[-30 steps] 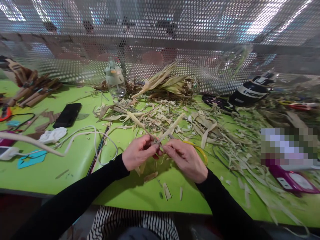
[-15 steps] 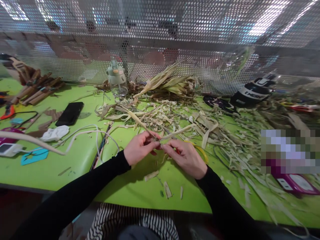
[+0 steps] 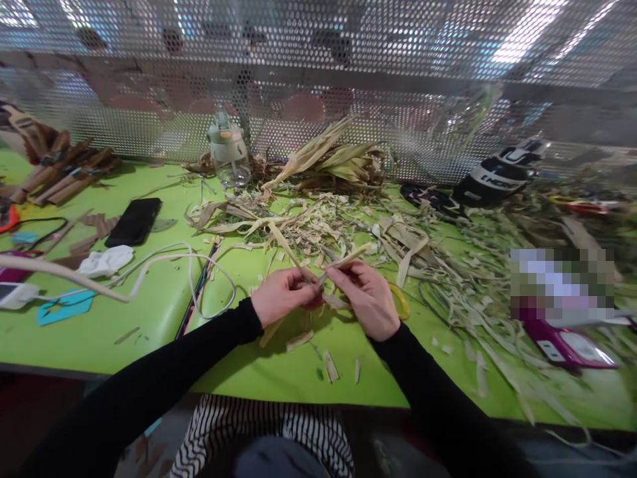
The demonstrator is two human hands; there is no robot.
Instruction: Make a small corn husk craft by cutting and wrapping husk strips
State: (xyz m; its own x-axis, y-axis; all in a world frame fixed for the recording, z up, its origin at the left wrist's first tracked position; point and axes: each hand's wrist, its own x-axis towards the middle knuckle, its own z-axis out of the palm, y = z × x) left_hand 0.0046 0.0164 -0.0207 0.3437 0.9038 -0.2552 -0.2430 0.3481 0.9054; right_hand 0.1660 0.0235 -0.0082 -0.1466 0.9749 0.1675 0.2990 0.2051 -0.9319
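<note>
Over the green table, my left hand (image 3: 284,294) pinches a strip of dry corn husk (image 3: 287,249) whose pale end sticks up and away from me. Close beside it, my right hand (image 3: 365,297) is closed on another husk strip (image 3: 355,255) that points up to the right. The two strips meet between my fingertips, where the detail is too small to make out. A yellow loop, perhaps a scissors handle (image 3: 401,302), shows partly behind my right hand. Small husk scraps (image 3: 330,366) lie on the table below my hands.
A heap of husk shreds (image 3: 318,226) spreads beyond my hands. Behind it stand a clear bottle (image 3: 231,156) and a bundle of husks (image 3: 318,156) against a perforated metal screen (image 3: 308,86). A phone (image 3: 134,222) and white cable (image 3: 192,265) lie left; a black bottle (image 3: 492,176) lies right.
My hands have shifted slightly, and the right-hand strip now points more steeply upward. Another pale strip end shows below my left hand. The whole view has moved a little.
</note>
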